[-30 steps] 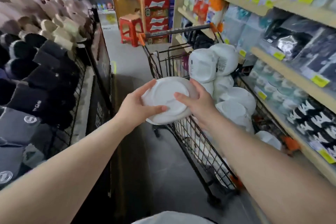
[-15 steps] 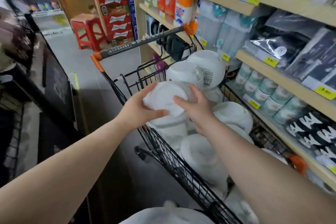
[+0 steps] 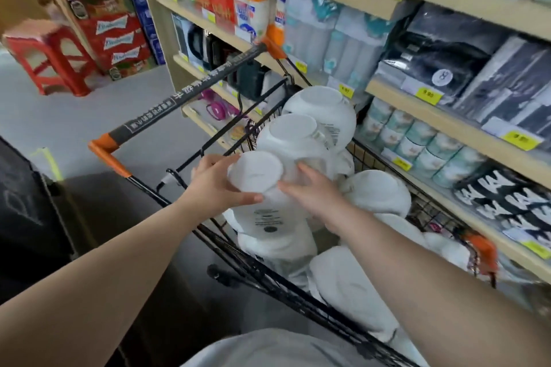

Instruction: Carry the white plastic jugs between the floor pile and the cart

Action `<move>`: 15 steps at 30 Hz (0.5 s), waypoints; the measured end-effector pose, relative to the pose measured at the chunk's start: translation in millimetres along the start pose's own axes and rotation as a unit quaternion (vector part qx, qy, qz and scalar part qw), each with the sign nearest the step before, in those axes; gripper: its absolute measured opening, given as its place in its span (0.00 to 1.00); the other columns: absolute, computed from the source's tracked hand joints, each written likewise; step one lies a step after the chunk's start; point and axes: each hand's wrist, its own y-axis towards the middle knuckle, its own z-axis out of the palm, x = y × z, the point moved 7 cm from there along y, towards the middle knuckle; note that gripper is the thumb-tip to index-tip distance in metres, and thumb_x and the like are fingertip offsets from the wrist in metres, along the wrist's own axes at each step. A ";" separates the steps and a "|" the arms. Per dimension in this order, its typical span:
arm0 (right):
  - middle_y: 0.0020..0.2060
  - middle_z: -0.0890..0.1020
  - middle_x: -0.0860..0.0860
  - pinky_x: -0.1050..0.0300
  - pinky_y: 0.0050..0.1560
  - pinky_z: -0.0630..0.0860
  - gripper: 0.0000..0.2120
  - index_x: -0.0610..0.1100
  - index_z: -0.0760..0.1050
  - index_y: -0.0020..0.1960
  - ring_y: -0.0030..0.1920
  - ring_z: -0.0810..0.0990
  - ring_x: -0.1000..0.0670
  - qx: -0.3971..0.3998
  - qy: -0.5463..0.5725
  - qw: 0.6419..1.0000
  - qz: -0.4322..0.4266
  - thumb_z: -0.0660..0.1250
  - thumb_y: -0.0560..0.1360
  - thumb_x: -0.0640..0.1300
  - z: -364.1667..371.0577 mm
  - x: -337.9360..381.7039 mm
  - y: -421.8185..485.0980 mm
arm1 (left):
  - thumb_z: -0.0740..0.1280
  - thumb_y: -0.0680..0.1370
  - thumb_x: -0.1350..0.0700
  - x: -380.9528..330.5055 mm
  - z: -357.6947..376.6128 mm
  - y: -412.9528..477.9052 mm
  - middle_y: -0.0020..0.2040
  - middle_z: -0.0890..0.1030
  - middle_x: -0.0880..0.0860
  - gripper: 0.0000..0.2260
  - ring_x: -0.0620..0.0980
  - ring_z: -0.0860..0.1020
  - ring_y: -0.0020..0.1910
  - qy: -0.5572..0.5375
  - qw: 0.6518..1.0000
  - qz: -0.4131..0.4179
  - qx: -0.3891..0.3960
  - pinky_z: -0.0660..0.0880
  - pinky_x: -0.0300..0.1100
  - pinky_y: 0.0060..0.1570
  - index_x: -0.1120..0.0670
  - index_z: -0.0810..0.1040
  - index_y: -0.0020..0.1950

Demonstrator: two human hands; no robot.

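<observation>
Stacking step: we judge left hand (image 3: pixel 213 188) and right hand (image 3: pixel 313 192) cupping the upturned white bowl (image 3: pixel 256 171) over the cart (image 3: pixel 167 199), next needing gentle lowering onto the stack.

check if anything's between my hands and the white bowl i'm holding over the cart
Nothing visible. The left hand and right hand both grip the upturned white bowl directly, one on each side. Right under it sits a stack of bowls in the cart.
</observation>
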 end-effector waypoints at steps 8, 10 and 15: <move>0.70 0.72 0.51 0.53 0.62 0.72 0.34 0.54 0.67 0.73 0.66 0.72 0.49 -0.097 0.014 0.995 0.030 0.70 0.71 0.62 2.8 6.4 -10.0 | 0.71 0.57 0.26 -7.5 -11.6 26.0 0.68 0.67 0.51 0.49 0.54 0.67 0.68 0.075 0.994 0.059 0.045 0.66 0.51 0.68 0.46 0.67 0.73; 0.64 0.76 0.49 0.57 0.54 0.71 0.28 0.52 0.73 0.68 0.58 0.76 0.50 -0.141 0.021 0.989 0.037 0.71 0.72 0.60 -7.4 6.9 -19.6 | 0.67 0.58 0.24 -24.6 -16.1 23.1 0.68 0.70 0.51 0.47 0.55 0.66 0.69 0.145 0.981 0.128 0.017 0.65 0.52 0.68 0.47 0.68 0.72; 0.59 0.79 0.48 0.56 0.58 0.73 0.20 0.48 0.77 0.62 0.57 0.78 0.51 -0.234 0.075 0.969 0.031 0.72 0.73 0.54 -50.9 5.6 -58.2 | 0.72 0.67 0.35 -87.0 -1.6 12.0 0.67 0.74 0.52 0.33 0.54 0.71 0.66 0.082 0.966 0.245 0.033 0.69 0.53 0.67 0.47 0.74 0.68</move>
